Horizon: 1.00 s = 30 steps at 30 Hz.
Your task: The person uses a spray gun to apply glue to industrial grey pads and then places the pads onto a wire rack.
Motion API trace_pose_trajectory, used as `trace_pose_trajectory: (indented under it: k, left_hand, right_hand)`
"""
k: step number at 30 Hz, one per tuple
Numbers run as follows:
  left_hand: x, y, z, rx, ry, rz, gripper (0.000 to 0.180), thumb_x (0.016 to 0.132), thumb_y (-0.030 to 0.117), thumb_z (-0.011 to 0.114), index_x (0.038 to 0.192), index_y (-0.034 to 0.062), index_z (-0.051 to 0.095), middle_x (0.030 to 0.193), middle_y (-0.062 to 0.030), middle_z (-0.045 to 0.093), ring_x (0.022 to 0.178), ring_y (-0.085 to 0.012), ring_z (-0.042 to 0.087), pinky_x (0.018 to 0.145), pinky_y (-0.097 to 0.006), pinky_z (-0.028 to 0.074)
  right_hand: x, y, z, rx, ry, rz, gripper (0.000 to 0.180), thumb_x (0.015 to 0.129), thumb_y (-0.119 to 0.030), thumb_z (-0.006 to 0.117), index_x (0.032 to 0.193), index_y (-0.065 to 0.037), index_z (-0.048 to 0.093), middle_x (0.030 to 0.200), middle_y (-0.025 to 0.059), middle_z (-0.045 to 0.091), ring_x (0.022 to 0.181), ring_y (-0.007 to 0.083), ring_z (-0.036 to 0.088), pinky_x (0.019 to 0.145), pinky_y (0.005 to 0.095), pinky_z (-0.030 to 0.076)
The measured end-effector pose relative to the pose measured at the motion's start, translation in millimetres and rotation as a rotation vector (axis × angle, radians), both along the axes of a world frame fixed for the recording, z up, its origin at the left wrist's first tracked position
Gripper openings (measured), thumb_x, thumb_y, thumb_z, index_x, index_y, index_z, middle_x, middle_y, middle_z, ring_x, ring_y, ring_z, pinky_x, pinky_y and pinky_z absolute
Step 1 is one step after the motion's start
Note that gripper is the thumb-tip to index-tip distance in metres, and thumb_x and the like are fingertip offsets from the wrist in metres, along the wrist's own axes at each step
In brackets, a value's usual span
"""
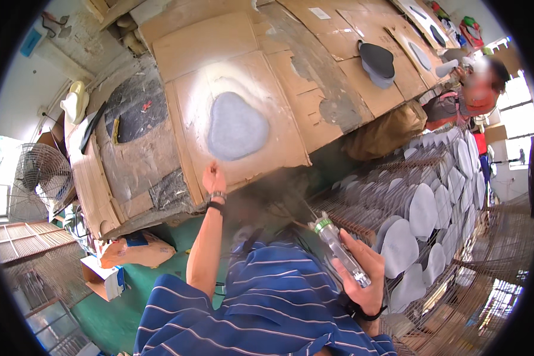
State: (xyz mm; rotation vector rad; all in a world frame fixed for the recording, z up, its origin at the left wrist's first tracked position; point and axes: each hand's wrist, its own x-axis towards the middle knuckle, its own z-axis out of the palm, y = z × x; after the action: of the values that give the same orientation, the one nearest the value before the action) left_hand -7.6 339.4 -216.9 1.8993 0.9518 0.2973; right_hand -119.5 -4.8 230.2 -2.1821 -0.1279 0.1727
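Note:
A flat grey pad point(237, 126), shaped like a rounded triangle, lies on a cardboard sheet point(282, 145) on the bench in front of me. Whitish overspray rings its far side. My left hand point(213, 178) is at the pad's near left edge, its fingers curled together. Whether they pinch the rim or only rest beside it, I cannot make out. Held low on the right, my right hand point(362, 270) is wrapped around a silver spray gun point(340, 246) with a green ring. The gun tilts up and left, and a faint dark haze hangs past its front end.
Wire racks loaded with several grey pads point(421, 210) stand close on the right. Dark pads point(377, 62) lie farther along the bench, where another person point(474, 89) works. A fan point(41, 175) is at left; a cardboard box point(104, 279) sits on the green floor.

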Motion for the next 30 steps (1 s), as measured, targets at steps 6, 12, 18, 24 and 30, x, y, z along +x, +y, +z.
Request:
trace_pose_trajectory:
  k: [6,12,18,24,30]
  left_hand:
    - [62.4,0.6,24.2,0.449,0.026,-0.134,0.023,0.083,0.019,0.071,0.106,0.0135,0.073,0.105,-0.011,0.063,0.103,-0.0305,0.062,0.084,-0.043,0.052]
    - [83.8,2.3,45.9,0.608,0.3,-0.308,0.021,0.078,0.014,0.071,0.099,0.0161,0.073,0.105,-0.0088,0.061,0.104,-0.0313,0.062,0.084,-0.043,0.053]
    - [91.9,-9.3,58.1,0.553,0.234,-0.19,0.059,0.073,0.018,0.077,0.129,0.015,0.058,0.118,-0.016,0.056,0.106,-0.0355,0.062,0.087,-0.046,0.052]
    - [113.7,-3.3,76.2,0.533,0.351,-0.078,0.09,0.069,0.028,0.086,0.146,0.0128,0.043,0.126,-0.0158,0.053,0.114,-0.0345,0.058,0.094,-0.047,0.051]
    - [88.1,0.3,61.6,0.8,0.52,-0.361,0.038,0.073,0.031,0.078,0.108,0.0196,0.076,0.12,-0.0159,0.058,0.109,-0.0337,0.061,0.088,-0.048,0.053]
  right_hand:
    - [-12.6,-14.9,6.5,-0.027,0.0,-0.129,0.048,0.078,0.001,0.074,0.125,0.005,0.066,0.093,0.0194,0.071,0.079,0.028,0.069,0.073,0.032,0.051]
    - [-26.9,-24.8,-9.0,0.014,0.017,-0.159,0.05,0.078,0.002,0.074,0.127,0.005,0.065,0.094,0.0189,0.07,0.079,0.0254,0.068,0.074,0.0322,0.051]
    - [-42.6,-39.9,-25.5,0.071,0.022,-0.184,0.064,0.071,0.009,0.074,0.133,-0.001,0.062,0.099,0.0181,0.069,0.082,0.036,0.067,0.074,0.0358,0.054]
    - [-59.8,-62.5,-45.4,0.064,-0.024,-0.18,0.072,0.066,0.01,0.069,0.136,-0.003,0.06,0.102,0.0179,0.068,0.087,0.0389,0.066,0.077,0.0418,0.053]
    - [-75.9,-72.9,-57.5,0.044,-0.032,-0.241,0.07,0.067,0.009,0.069,0.135,-0.004,0.06,0.1,0.017,0.068,0.086,0.0384,0.065,0.076,0.0416,0.053]
